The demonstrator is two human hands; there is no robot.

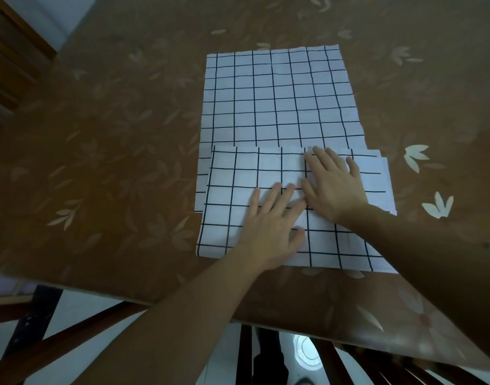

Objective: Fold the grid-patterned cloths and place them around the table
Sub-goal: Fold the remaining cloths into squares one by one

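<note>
Both hands are down on the folded cloth [238, 190], low and right of centre in the frame. The left hand [271, 218] lies palm-flat on its middle, fingers [275, 194] straight and spread, gripping nothing. The right hand [332, 187] sits just beside it, a little higher in the frame, also flat, its fingers [329, 157] splayed and reaching to the cloth's upper edge. The two hands touch where the left fingertips meet the right thumb side.

At the right end of the folded cloth, stepped edges show several layers stacked. It overlaps the lower end of a flat cloth [277, 98], white with a dark grid, spread open across the centre and upper middle of the frame.

Both rest on the counter [113, 134], covered in brown with a pale leaf print; brighter white leaves [416, 157] show at the right. Dark chair slats [245, 354] show along the bottom edge, and wooden furniture [10, 51] fills the upper left corner.
</note>
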